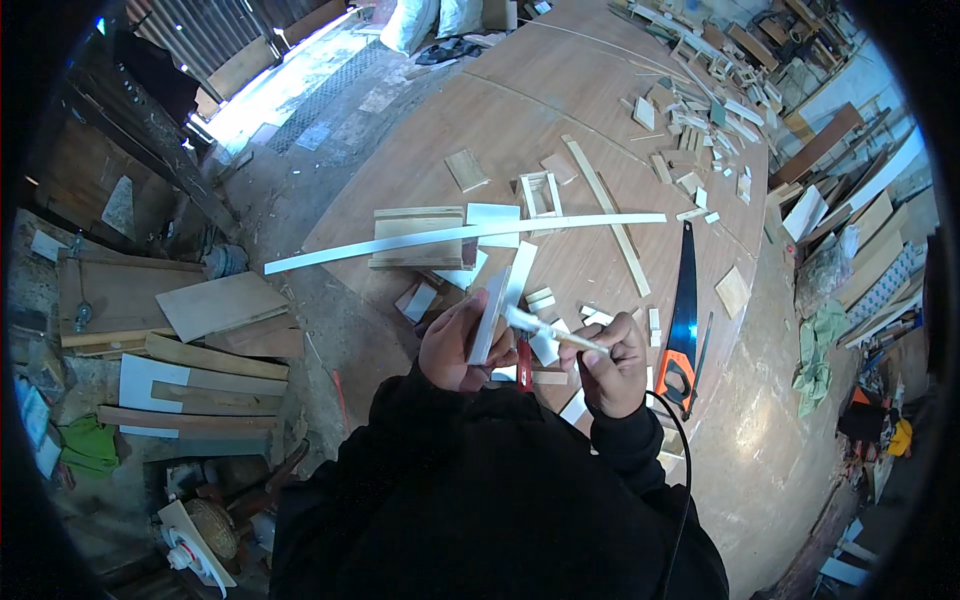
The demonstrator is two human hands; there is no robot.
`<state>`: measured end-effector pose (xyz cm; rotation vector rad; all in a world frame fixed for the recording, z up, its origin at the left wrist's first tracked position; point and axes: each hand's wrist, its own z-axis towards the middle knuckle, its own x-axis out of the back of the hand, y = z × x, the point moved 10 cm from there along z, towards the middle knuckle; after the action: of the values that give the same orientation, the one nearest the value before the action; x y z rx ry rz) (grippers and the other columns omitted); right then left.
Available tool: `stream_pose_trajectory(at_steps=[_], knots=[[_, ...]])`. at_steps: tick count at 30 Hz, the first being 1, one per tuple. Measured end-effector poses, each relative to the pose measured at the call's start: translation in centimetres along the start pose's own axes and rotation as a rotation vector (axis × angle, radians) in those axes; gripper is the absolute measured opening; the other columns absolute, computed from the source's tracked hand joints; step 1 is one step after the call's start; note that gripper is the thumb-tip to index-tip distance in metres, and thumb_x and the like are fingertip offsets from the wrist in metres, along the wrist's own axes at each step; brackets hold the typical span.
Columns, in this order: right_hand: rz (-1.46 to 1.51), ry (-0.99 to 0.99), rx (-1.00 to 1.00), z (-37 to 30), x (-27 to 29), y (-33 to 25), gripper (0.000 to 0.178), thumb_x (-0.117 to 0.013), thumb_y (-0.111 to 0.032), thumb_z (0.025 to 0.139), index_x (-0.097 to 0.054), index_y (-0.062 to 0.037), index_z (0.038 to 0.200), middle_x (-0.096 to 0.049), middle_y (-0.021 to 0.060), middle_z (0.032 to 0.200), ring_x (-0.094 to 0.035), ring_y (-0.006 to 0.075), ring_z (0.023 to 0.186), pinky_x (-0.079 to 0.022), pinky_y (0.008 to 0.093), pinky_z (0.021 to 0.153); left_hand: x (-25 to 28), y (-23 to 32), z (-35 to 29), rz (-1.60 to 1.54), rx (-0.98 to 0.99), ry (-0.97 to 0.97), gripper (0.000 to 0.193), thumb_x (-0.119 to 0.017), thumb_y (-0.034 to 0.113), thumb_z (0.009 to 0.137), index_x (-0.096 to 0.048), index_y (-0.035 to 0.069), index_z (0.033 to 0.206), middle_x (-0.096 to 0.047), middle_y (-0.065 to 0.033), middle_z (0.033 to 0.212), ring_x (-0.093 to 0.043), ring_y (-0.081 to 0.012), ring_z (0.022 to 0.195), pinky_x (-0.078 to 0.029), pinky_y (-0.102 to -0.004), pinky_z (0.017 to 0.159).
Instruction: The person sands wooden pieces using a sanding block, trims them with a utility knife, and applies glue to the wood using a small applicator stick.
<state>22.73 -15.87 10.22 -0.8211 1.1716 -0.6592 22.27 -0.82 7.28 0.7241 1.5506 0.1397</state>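
Note:
My left hand (452, 347) grips a small flat wooden board (487, 325), held up on edge in front of my chest. Between the fingers of my right hand (617, 368) is the thin handle of a paintbrush (548, 330). Its pale bristles point left at the board's face; whether they touch it I cannot tell. Just below the brush, a red object (524, 366) is partly hidden by my sleeves. Beyond my hands, a long white strip (400, 243) lies across a wooden piece with raised edges (418, 222), near a small open wooden frame (541, 196).
A handsaw (686, 290) with an orange handle lies right of my right hand on the wooden tabletop (480, 120). Offcuts (690, 150) heap up at the far right. Boards (225, 305) are stacked at left. A black cable (688, 470) runs by my right arm.

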Motion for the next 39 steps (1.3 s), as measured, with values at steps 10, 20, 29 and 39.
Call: stream_pose_trajectory(at_steps=[10,20,29,39], knots=[[-0.071,-0.212,0.018,-0.7,-3.0,0.6,0.015,-0.055,0.005,0.089,-0.043,-0.0036,0.094,-0.067,0.0237,0.092,-0.069,0.0224,0.081,-0.056,0.0319,0.073,0.9,0.5,0.3,0.008,-0.002,0.120,0.043,-0.044,0.041,0.102,-0.045,0.008,0.073,-0.039,-0.0007,0.057,-0.039,-0.0125,0.050,-0.037,-0.0282,0.051],[-0.889,-0.200,0.148,-0.1,-4.9,-3.2,0.014,-0.064,-0.001,0.083,-0.065,0.0003,0.097,-0.067,0.0117,0.077,-0.064,0.0190,0.064,-0.051,0.0285,0.063,0.6,0.5,0.4,-0.096,0.031,0.100,0.043,-0.045,0.040,0.101,-0.049,0.006,0.073,-0.038,-0.0009,0.051,-0.038,-0.0118,0.048,-0.034,-0.0270,0.051],[-1.058,-0.163,0.419,0.2,-5.4,-5.4,0.031,-0.065,0.000,0.076,-0.070,-0.0014,0.107,-0.062,0.0100,0.066,-0.056,0.0213,0.054,-0.044,0.0310,0.053,-0.2,0.7,0.3,-0.114,0.022,-0.004,0.043,-0.044,0.039,0.101,-0.048,0.009,0.072,-0.037,-0.0006,0.050,-0.038,-0.0126,0.048,-0.034,-0.0289,0.052],[-0.995,-0.175,0.324,1.1,-4.7,-5.4,0.027,-0.064,-0.005,0.079,-0.071,-0.0033,0.105,-0.058,0.0083,0.062,-0.055,0.0157,0.052,-0.042,0.0287,0.049,-0.3,0.3,0.2,-0.096,0.048,0.005,0.035,-0.042,0.037,0.102,-0.047,0.010,0.081,-0.036,0.0001,0.050,-0.034,-0.0133,0.045,-0.033,-0.0309,0.053]])
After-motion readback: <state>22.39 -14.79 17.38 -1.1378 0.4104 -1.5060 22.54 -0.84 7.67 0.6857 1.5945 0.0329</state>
